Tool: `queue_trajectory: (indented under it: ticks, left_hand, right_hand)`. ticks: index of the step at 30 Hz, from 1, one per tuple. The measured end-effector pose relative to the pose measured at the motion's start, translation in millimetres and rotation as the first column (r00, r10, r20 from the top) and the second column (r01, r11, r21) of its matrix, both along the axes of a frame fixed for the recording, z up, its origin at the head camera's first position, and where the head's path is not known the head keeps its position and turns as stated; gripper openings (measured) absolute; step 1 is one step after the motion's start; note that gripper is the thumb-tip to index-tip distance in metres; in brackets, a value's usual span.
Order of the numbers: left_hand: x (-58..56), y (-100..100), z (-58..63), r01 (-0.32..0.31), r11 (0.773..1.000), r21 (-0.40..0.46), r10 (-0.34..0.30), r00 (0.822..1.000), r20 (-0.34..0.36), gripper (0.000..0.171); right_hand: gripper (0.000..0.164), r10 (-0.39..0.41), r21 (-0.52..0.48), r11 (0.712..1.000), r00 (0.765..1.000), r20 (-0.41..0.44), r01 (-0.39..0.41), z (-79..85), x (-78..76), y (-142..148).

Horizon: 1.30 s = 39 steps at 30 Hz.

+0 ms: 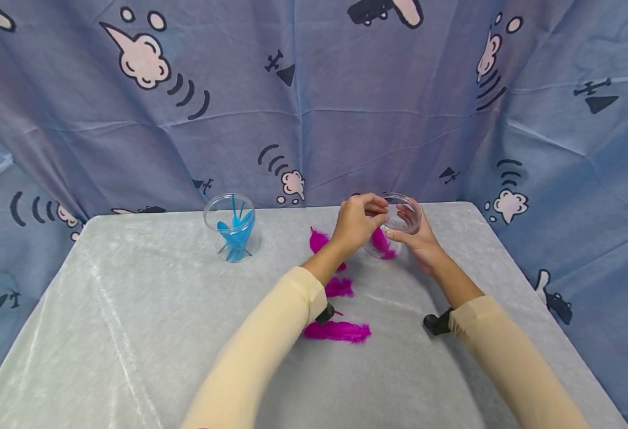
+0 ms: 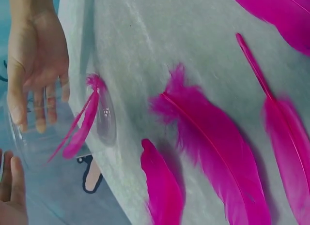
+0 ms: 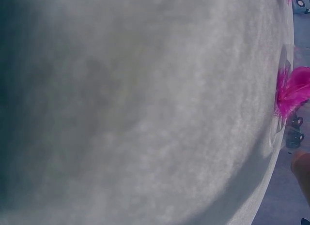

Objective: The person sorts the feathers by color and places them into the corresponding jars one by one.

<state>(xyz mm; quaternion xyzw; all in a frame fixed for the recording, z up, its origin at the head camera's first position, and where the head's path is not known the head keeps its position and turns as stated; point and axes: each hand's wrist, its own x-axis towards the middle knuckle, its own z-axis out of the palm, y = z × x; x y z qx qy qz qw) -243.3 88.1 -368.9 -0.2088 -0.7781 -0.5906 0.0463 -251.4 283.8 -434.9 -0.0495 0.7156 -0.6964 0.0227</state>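
A clear footed cup (image 1: 412, 217) leans over the table toward the back right, with a magenta feather (image 1: 382, 244) inside it. My right hand (image 1: 423, 241) grips this cup from the right side, thumb in front and fingers behind. At its rim is my left hand (image 1: 358, 220), fingers loosely bent and thumb apart from them, with nothing showing between. In the left wrist view the feather (image 2: 83, 130) lies within the see-through wall, the right hand (image 2: 41, 60) beyond it. The right wrist view shows mostly tablecloth, with the feather (image 3: 295, 92) at its right edge.
More magenta feathers lie on the pale cloth-covered table: one behind the left wrist (image 1: 318, 239), another feather (image 1: 339, 288) mid-table and a long feather (image 1: 341, 332) nearer the front. At back left stands another clear cup (image 1: 212, 217) holding blue spoon-like pieces (image 1: 236, 239). A printed curtain (image 1: 335, 149) hangs behind.
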Motion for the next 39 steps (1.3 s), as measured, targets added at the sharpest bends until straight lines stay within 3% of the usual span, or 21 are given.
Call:
queue_trajectory:
  ticks: [4, 7, 14, 23, 35, 39]
  left_hand:
    - [-0.4, -11, 3.6, 0.096, 0.995, -0.013, -0.096, 0.995, 0.013, 0.019]
    - [-0.8, -23, 7.2, 0.188, 0.98, -0.063, -0.186, 0.982, 0.035, 0.023]
    - [4.0, -66, 7.6, 0.402, 0.896, -0.186, -0.376, 0.912, 0.16, 0.028]
    - [23.3, -115, -17.5, 0.477, 0.84, -0.259, -0.421, 0.873, 0.245, 0.031]
    - [60.8, -142, -48.4, 0.569, 0.781, -0.256, -0.483, 0.811, 0.33, 0.034]
    - [70.4, -145, -55.1, 0.59, 0.771, -0.238, -0.493, 0.791, 0.362, 0.037]
  right_hand:
    - [0.087, 0.0, -0.01, 1.0, 1.0, -0.015, 0.0, -1.0, -0.4, 0]
    - [0.087, 0.0, -0.026, 1.0, 1.0, -0.018, -0.001, -1.0, 0.0, -1]
    - [0.088, -0.017, -0.001, 1.0, 1.0, 0.01, 0.017, 0.7, 0.2, -2]
    - [0.09, -0.013, -0.013, 1.0, 1.0, 0.011, 0.013, -1.0, -0.7, 1]
    - [0.09, -0.014, -0.002, 1.0, 1.0, 0.015, 0.014, -1.1, 0.2, 1]
    - [0.09, -0.01, -0.014, 1.0, 1.0, 0.014, 0.01, -0.6, 0.5, 0]
